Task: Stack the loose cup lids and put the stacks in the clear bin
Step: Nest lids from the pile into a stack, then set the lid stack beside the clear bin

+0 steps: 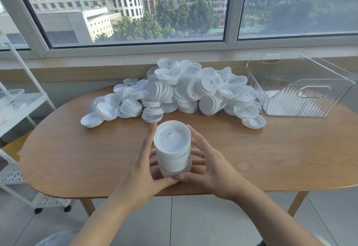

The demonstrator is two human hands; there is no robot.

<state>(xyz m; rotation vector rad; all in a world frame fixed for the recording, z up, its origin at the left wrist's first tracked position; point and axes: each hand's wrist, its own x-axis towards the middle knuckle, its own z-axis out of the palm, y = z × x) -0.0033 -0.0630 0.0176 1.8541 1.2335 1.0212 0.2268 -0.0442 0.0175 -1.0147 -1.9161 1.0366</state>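
Right now, in the head view, we hold a tall stack of white cup lids (172, 152) upright at the near middle of the wooden bench (77, 158). Our left hand (141, 170) wraps the stack from the 9 o'clock side, fingers curled round its wall and the thumb under its near base. Our right hand (211, 170) cups it from the 3 o'clock side, fingers curled against the wall and the thumb meeting the left thumb at the bottom. Whether the stack's base touches the bench we cannot tell, since our hands hide it.

At 12 o'clock from the stack lies a big heap of loose lids (186, 90), some nested in short slanted stacks, others scattered singly towards 10 o'clock and 2 o'clock. The clear bin (302, 98) stands at 2 o'clock, just beside the heap's right edge, upright with its opening upward; something white shows low inside it, too blurred through the ribbed wall to name.

A white wheeled rack (23, 106) stands off the bench at 9 o'clock. Beyond the bench, at 12 o'clock, a window (135, 13) looks out on buildings and trees.
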